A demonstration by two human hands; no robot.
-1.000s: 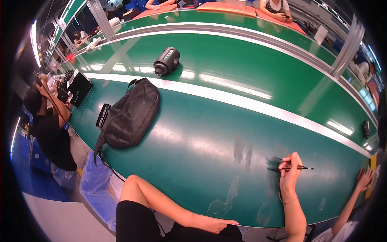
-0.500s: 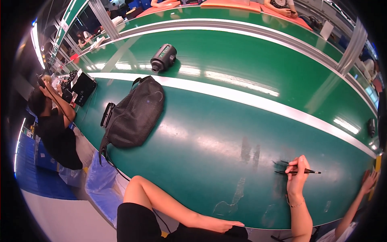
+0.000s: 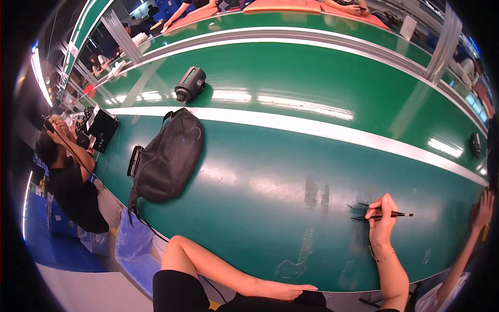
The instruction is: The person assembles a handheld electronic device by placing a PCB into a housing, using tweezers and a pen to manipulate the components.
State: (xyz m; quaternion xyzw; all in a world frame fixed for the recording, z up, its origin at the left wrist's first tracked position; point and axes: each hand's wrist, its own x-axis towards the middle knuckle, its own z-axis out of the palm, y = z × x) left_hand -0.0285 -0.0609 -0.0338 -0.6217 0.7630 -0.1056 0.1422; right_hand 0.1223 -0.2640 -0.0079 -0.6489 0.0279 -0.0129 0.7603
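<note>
My right hand (image 3: 382, 222) is closed round a pair of slim black tweezers (image 3: 397, 214), held above the right part of the green table (image 3: 249, 229). The tips point left and look apart, with nothing visible between them. A thin bracelet circles that wrist. At the table's near edge, by my lap, my left hand (image 3: 286, 290) lies flat with its fingers stretched out, and no object shows in it. A black textured bag (image 3: 171, 156) with a strap lies on the table to the left, away from both hands.
Beyond a white rail (image 3: 291, 121) runs a green conveyor belt (image 3: 306, 78). It bears a black cylindrical device (image 3: 191, 84) and a smaller dark one (image 3: 475, 145) far right. A co-worker (image 3: 73, 177) sits at left beside a black box (image 3: 104, 130). Another person's hand (image 3: 484, 208) rests at right.
The view has tilted slightly, shifting the bag and cylinder down and left in it. My hands keep nearly the same pose. The neighbour's hand at right has moved farther away along the table edge.
</note>
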